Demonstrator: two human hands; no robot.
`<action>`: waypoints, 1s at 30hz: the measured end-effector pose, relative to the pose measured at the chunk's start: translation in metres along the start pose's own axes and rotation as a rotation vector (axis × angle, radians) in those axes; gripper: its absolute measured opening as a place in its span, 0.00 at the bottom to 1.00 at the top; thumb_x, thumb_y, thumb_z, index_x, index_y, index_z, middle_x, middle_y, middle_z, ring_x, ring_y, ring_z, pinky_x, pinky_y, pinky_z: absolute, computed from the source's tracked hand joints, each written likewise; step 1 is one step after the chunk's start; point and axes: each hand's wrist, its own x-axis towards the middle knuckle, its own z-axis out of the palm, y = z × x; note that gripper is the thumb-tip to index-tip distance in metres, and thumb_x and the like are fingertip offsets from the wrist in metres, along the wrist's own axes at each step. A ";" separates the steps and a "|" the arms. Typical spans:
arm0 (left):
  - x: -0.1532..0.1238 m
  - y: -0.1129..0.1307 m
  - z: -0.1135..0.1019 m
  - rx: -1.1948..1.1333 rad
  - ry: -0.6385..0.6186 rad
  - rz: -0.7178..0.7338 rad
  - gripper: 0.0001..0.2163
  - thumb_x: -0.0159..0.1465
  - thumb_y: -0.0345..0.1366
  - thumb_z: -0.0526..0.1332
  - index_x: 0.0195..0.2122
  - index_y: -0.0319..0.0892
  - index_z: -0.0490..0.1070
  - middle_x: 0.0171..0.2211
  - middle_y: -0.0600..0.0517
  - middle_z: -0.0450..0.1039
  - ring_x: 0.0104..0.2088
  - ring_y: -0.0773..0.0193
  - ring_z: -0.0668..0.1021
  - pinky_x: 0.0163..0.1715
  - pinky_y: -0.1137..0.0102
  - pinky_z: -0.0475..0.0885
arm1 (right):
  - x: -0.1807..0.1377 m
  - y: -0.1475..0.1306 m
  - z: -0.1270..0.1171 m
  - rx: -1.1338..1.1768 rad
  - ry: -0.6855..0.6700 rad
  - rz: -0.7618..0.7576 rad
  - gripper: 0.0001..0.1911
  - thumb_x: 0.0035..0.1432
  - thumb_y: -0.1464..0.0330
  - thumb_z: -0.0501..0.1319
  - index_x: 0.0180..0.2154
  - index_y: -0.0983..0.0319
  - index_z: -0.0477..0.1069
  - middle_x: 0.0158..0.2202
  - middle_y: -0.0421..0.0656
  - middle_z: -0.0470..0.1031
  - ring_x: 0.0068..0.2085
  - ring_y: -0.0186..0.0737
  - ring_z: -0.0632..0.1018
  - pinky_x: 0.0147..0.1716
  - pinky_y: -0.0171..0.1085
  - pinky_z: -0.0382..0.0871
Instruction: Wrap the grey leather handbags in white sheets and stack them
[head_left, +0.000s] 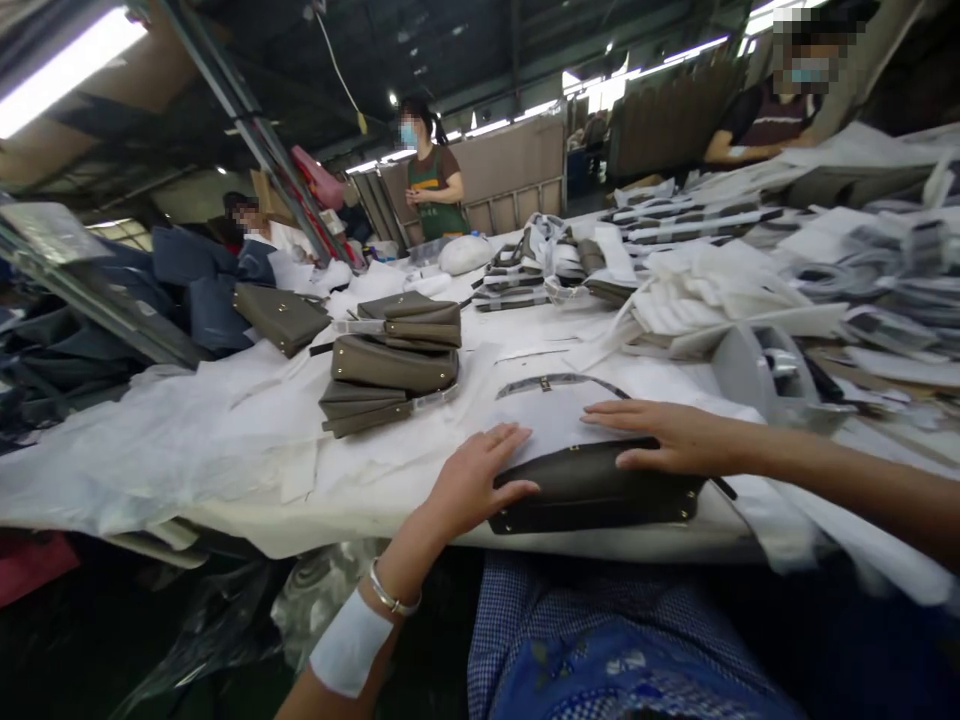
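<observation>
A dark olive handbag (592, 492) lies at the table's front edge, its studded base toward me. White sheet material (547, 425) covers its far side, and a curved dark handle (559, 381) with a small metal fitting lies beyond that. My left hand (480, 470) rests at the bag's left end, fingers stretched out and thumb apart. My right hand (660, 435) lies flat over the right part of the bag and the white material, fingers extended. Neither hand grips anything.
Left of the bag stands a stack of olive handbags (394, 365), with another olive bag (281, 318) behind. A tape dispenser (769, 370) and white foam sheets (720, 290) are on the right. Wrapped straps (525, 265) lie farther back. Several people work across the table.
</observation>
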 end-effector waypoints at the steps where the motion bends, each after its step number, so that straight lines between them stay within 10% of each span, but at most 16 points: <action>1: 0.005 0.006 0.003 0.058 -0.020 0.009 0.30 0.65 0.52 0.61 0.66 0.49 0.60 0.65 0.46 0.63 0.64 0.51 0.67 0.63 0.54 0.63 | -0.008 0.001 0.007 -0.029 0.020 -0.005 0.30 0.57 0.54 0.66 0.61 0.49 0.69 0.63 0.39 0.67 0.62 0.53 0.71 0.64 0.51 0.62; 11: -0.007 0.043 0.028 0.357 0.076 0.362 0.20 0.70 0.42 0.57 0.62 0.44 0.64 0.62 0.46 0.68 0.64 0.57 0.67 0.65 0.57 0.61 | -0.036 -0.011 0.048 -0.260 0.257 -0.372 0.24 0.64 0.60 0.62 0.61 0.52 0.68 0.61 0.43 0.71 0.62 0.48 0.70 0.67 0.54 0.55; 19: -0.013 0.038 0.046 0.360 0.059 0.120 0.32 0.62 0.47 0.67 0.65 0.46 0.60 0.63 0.43 0.66 0.62 0.49 0.69 0.62 0.53 0.64 | -0.049 -0.005 0.066 -0.314 0.277 -0.240 0.35 0.59 0.56 0.66 0.65 0.54 0.63 0.65 0.45 0.65 0.63 0.54 0.69 0.63 0.54 0.62; 26: -0.028 0.022 0.084 0.395 0.088 0.136 0.26 0.69 0.27 0.52 0.67 0.54 0.58 0.65 0.52 0.63 0.64 0.52 0.67 0.62 0.51 0.64 | -0.061 0.008 0.102 -0.451 0.274 -0.220 0.36 0.63 0.79 0.53 0.68 0.47 0.54 0.65 0.38 0.64 0.64 0.47 0.68 0.62 0.53 0.64; 30: -0.044 0.023 0.100 0.328 0.051 0.123 0.26 0.69 0.30 0.53 0.67 0.53 0.58 0.69 0.52 0.55 0.68 0.51 0.61 0.64 0.50 0.61 | -0.074 0.010 0.115 -0.395 0.215 -0.198 0.35 0.63 0.69 0.58 0.69 0.50 0.52 0.68 0.41 0.59 0.67 0.50 0.63 0.64 0.56 0.60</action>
